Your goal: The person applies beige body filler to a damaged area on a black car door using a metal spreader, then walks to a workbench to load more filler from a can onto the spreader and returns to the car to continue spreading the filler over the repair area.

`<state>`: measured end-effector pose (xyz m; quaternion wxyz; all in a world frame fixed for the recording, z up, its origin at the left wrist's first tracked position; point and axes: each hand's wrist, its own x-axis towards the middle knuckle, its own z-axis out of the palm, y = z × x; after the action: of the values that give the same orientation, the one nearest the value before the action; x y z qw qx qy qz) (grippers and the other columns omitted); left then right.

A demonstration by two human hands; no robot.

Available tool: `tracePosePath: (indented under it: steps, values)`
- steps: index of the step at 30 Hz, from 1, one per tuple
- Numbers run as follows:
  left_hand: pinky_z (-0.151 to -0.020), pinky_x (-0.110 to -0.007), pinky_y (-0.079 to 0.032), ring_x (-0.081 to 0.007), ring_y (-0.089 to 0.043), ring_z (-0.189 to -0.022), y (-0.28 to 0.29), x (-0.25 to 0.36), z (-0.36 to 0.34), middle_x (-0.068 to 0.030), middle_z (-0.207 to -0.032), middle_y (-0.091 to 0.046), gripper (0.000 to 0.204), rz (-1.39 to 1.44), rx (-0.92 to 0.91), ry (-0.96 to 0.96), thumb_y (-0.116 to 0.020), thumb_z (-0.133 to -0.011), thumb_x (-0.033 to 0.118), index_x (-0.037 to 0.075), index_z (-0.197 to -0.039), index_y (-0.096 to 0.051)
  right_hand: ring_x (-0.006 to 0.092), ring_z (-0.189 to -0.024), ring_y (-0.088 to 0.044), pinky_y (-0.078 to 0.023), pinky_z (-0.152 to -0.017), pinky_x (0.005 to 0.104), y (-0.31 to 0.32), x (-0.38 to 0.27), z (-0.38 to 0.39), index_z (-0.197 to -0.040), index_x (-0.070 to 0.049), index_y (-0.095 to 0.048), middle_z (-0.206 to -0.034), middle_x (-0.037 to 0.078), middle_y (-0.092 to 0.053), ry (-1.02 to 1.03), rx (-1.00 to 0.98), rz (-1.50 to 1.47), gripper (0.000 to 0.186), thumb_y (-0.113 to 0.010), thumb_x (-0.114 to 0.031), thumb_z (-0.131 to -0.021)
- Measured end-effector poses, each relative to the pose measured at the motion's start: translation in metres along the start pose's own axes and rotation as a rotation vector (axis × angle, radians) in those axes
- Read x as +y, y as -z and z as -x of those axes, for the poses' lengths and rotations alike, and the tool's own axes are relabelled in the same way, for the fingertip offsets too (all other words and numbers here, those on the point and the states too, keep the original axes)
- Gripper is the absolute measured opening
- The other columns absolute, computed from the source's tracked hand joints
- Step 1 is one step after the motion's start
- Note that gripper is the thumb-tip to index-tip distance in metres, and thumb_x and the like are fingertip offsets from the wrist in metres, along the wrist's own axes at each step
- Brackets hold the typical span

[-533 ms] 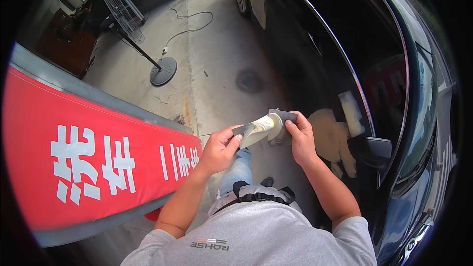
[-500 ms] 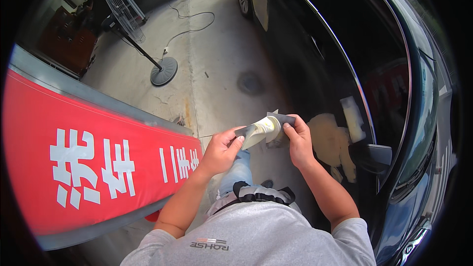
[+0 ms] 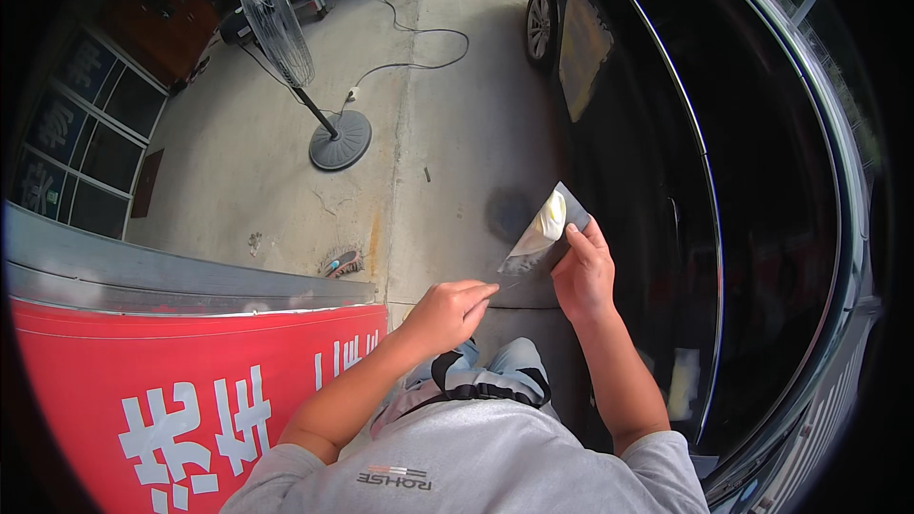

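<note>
In my right hand point(image 3: 585, 271), a thin grey putty spreader point(image 3: 577, 207) is pinched between thumb and fingers. A mound of cream putty point(image 3: 548, 220) lies on it. My left hand point(image 3: 446, 314) is closed, its index fingertip just below the lower tip of the putty. From those fingers a second putty spreader point(image 3: 524, 265) seems to extend, thin, pale and nearly edge-on, so its outline is hard to make out. Both hands are in front of my body, over the concrete floor and left of the black car point(image 3: 633, 133).
Dull tan patches mark the car's side, one filler patch point(image 3: 585, 52) near the wheel and a paler patch point(image 3: 684, 385) closer to me. A standing fan point(image 3: 271, 19) with a round base point(image 3: 341, 141) trails a cable point(image 3: 443, 65). At left runs a red banner point(image 3: 76, 362) below a grey rail.
The spreaders were side by side with putty between them; now the right one is tilted up carrying the putty, and my left hand has dropped lower. The whole view has shifted.
</note>
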<state>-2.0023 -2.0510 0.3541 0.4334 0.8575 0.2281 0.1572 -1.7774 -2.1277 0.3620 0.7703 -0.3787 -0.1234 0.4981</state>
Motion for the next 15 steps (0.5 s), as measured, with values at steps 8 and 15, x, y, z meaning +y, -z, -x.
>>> tracePosePath:
  steps: [8,15]
  values:
    - [-0.06,-0.024,-0.045,-0.0031,-0.053,-0.068,0.034,-0.061,-0.126,0.0016,-0.079,-0.067,0.016,0.292,0.188,0.282,-0.068,-0.099,0.004,-0.003,-0.113,-0.073,0.0207,-0.106,-0.07,-0.055,-0.095,0.0342,0.028,-0.057,-0.142,-0.117,0.005,-0.076,-0.116,0.014,-0.075,-0.105,-0.551,0.599,0.023,-0.065,-0.003,-0.098]
    - [-0.063,-0.027,-0.048,-0.0068,-0.058,-0.07,0.05,-0.083,-0.276,0.0004,-0.082,-0.07,0.019,0.462,0.25,0.369,-0.066,-0.103,0.01,-0.003,-0.116,-0.071,0.0323,-0.093,-0.073,-0.057,-0.084,0.039,0.066,-0.135,-0.289,-0.112,0.003,-0.073,-0.101,0.018,-0.074,0.171,-0.66,1.244,0.022,-0.063,0.003,-0.092]
